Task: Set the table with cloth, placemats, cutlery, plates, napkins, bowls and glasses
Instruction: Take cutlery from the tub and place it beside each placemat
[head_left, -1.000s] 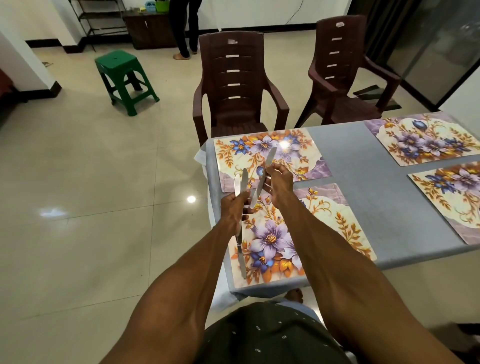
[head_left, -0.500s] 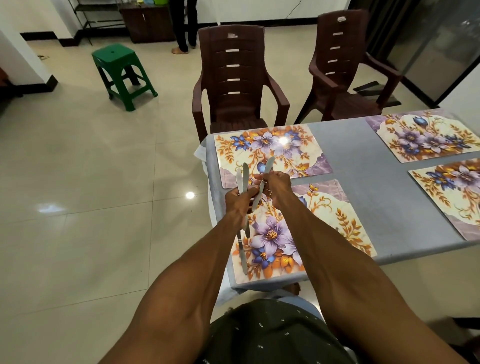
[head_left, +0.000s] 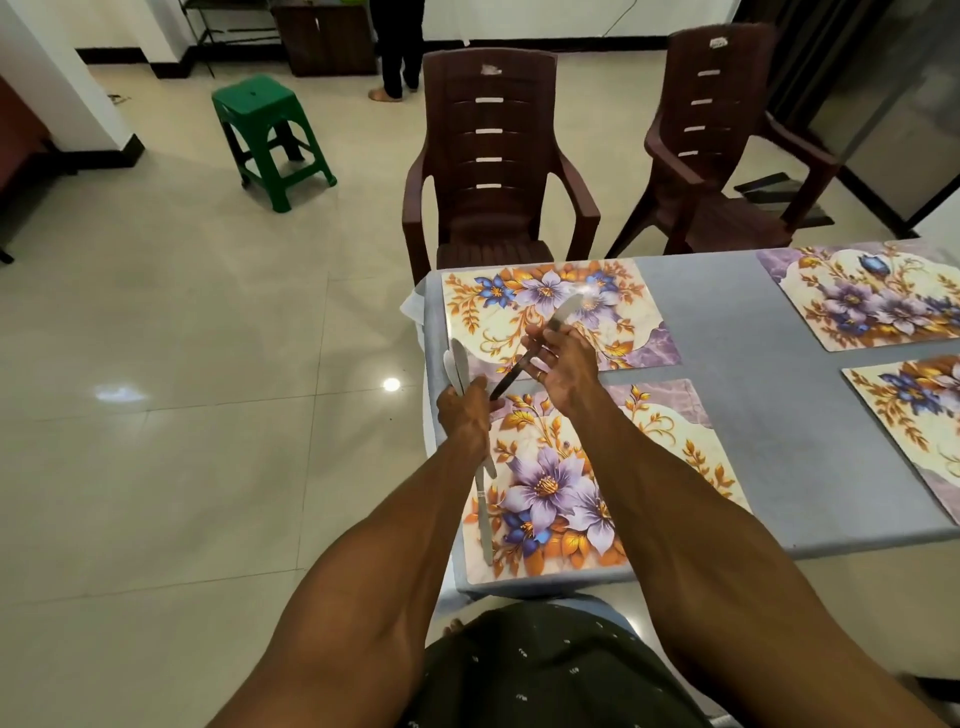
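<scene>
Knife (head_left: 540, 347), pinched in right hand (head_left: 563, 364), is angled toward far mat (head_left: 639, 332); left hand (head_left: 465, 415) grips probably more cutlery (head_left: 456, 364).

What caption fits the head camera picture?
Right hand draws one knife from the knives held in left hand.

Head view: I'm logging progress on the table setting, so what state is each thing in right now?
Right hand: holds one knife, tilted above the far placemat.
Left hand: grips a bundle of knives, blades up.
Near placemat: flat, one knife laid along its left edge.
Cloth: spread.
Chairs: empty.
</scene>
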